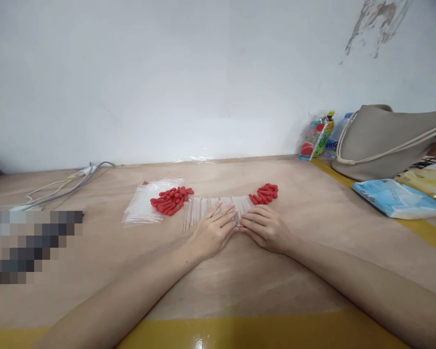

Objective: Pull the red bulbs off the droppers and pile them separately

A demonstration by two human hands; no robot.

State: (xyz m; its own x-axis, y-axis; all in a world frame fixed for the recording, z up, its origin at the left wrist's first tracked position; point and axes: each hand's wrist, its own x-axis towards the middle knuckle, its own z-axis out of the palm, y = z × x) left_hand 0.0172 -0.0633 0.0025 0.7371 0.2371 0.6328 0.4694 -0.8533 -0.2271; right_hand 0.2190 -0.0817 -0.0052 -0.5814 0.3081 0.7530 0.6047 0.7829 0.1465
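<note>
A row of thin clear plastic tubes lies on the wooden table in front of me. My left hand rests flat on the tubes, its fingers stretched out and slightly apart. My right hand lies beside it with fingers curled inward, its fingertips touching the tubes near the left hand. What those fingers pinch, if anything, is hidden. One pile of small red caps sits left of the tubes, another pile of red caps sits at their right end.
Clear zip bags lie left of the caps. Grey cables run along the far left. At the right stand a beige bag, bottles, a blue tissue pack and a yellow pack. A wall backs the table.
</note>
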